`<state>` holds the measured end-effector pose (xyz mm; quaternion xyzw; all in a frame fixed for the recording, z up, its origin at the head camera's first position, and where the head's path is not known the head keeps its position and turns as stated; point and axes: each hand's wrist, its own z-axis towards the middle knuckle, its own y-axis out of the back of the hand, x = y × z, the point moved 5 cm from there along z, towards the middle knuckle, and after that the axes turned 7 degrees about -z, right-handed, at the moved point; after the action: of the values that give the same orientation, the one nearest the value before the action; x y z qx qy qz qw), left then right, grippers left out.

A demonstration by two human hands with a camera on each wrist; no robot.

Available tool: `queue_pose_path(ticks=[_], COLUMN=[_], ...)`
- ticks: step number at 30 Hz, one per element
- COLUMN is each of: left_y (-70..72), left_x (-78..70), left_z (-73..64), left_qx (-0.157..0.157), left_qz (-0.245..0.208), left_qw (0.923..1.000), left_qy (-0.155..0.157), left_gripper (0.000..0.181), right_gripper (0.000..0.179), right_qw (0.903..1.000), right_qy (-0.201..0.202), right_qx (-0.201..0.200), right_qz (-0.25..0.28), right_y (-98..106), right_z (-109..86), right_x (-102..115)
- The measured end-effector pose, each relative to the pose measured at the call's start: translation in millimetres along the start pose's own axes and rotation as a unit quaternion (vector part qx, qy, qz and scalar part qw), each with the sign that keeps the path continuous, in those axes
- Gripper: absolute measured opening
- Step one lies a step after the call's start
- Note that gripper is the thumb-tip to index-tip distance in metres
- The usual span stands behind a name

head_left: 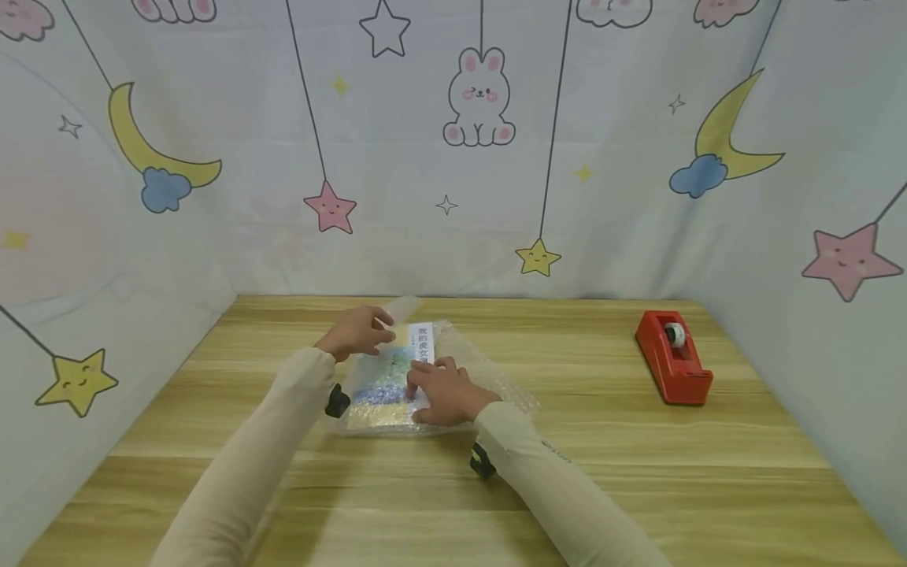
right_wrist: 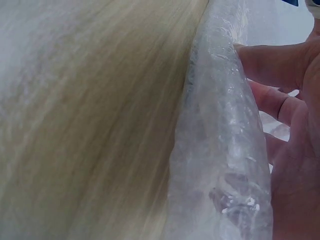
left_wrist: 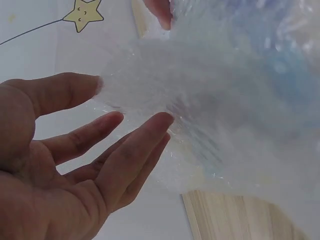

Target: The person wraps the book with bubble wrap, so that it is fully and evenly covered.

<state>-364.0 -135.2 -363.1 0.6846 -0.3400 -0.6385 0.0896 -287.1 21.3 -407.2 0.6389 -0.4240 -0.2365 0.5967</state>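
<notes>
A book with a yellow and blue cover (head_left: 380, 370) and a white title strip lies on the table, wrapped in clear bubble wrap (head_left: 489, 364). At the book's upper left is my left hand (head_left: 357, 332), thumb and fingers spread apart. In the left wrist view, its fingertips are right at a raised flap of bubble wrap (left_wrist: 210, 100). My right hand (head_left: 448, 394) rests on the wrapped book near its right side, fingers bent lightly downward. The right wrist view shows its thumb against the thick wrapped edge (right_wrist: 220, 150).
A red tape dispenser (head_left: 673, 358) with a roll of tape stands at the right of the wooden table (head_left: 397, 504). White curtains (head_left: 397, 142) printed with stars, moons and rabbits enclose the table at the back and both sides.
</notes>
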Motion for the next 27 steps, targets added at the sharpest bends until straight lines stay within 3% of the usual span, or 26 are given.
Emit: queue_pose_path(ticks=[5,11,17,21,24,27], left_y=[-7.4,-7.2,-3.1,2.1,6.0,9.1], left_x=[-1.6,2.4,6.4,13.0,18.2,22.1], left_z=[5.5,8.3,4.2,-0.1,-3.2,-6.2], left_qx=[0.005,0.006,0.072,0.129,0.154,0.159], left_qz=[0.059,0.079,0.123,0.116,0.109,0.101], left_qw=[0.9982,0.9968,0.9887,0.9838,0.981,0.9805], left_qy=[-0.009,-0.011,-0.045,-0.045,-0.047,-0.056], left_gripper=[0.04,0.038,0.044,0.054,0.063,0.064], right_gripper=[0.022,0.022,0.021,0.021,0.022,0.022], right_qw=[1.0,1.0,0.9999,0.9999,0.9999,0.9999], right_qy=[0.0,0.002,0.006,0.005,0.005,0.005], right_qx=[-0.003,-0.004,-0.007,-0.007,-0.007,-0.007], right_qz=[-0.004,0.003,0.01,0.01,0.012,0.012], right_y=[1,2,2,1,2,2], right_z=[-0.8,-2.1,-2.2,-1.5,-1.5,-1.7], right_x=[0,1,1,1,1,1])
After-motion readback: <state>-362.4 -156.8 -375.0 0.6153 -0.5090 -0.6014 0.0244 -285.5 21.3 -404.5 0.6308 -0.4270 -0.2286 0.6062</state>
